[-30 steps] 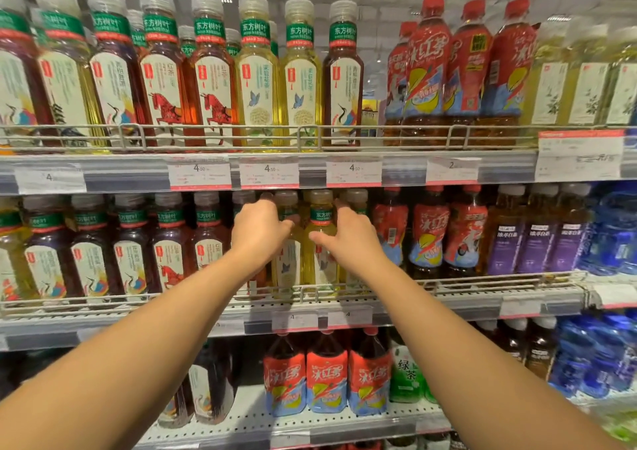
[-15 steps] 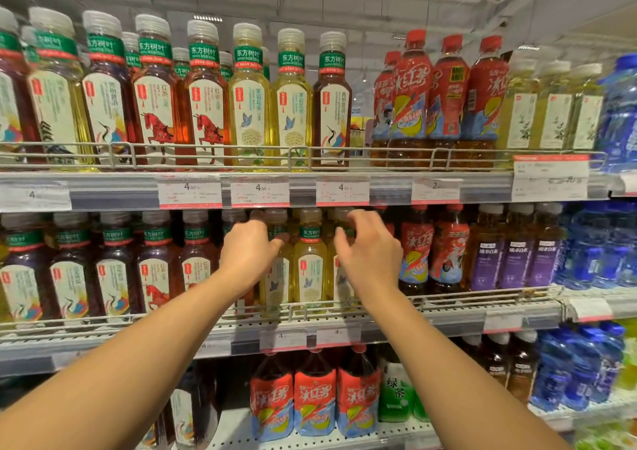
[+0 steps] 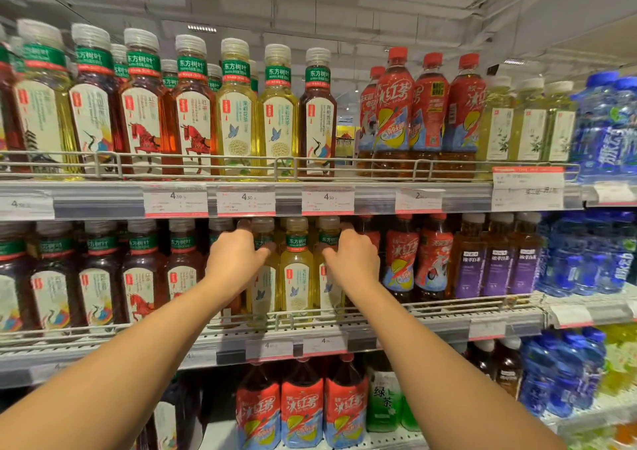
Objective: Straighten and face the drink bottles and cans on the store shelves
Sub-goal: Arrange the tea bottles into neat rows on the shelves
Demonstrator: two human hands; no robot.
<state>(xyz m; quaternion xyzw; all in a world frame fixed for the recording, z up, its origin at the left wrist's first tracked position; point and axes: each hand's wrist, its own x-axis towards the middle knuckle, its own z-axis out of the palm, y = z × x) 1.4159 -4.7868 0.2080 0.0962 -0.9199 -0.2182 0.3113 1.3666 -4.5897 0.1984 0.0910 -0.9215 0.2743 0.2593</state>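
Note:
On the middle shelf (image 3: pixel 448 325) three yellow jasmine tea bottles stand side by side behind a wire rail. My left hand (image 3: pixel 238 260) grips the left yellow bottle (image 3: pixel 261 294) at its shoulder, thumb on the green neck band. My right hand (image 3: pixel 355 260) grips the right yellow bottle (image 3: pixel 326 239) the same way, with fingers curled round its far side. The middle yellow bottle (image 3: pixel 296 277) stands untouched between my hands, label facing out. Dark tea bottles (image 3: pixel 141 277) fill the row to the left.
Red iced tea bottles (image 3: pixel 400 263), purple-labelled bottles (image 3: pixel 496 270) and blue water bottles (image 3: pixel 586 253) stand to the right. The top shelf (image 3: pixel 103 204) holds tea bottles behind a rail. Large red bottles (image 3: pixel 303 408) and a green tea bottle (image 3: pixel 382 401) stand below.
Both hands stay at the yellow bottles. The right hand has slid from the bottle's front to its right side. The view has tilted upward and shifted a little to the right.

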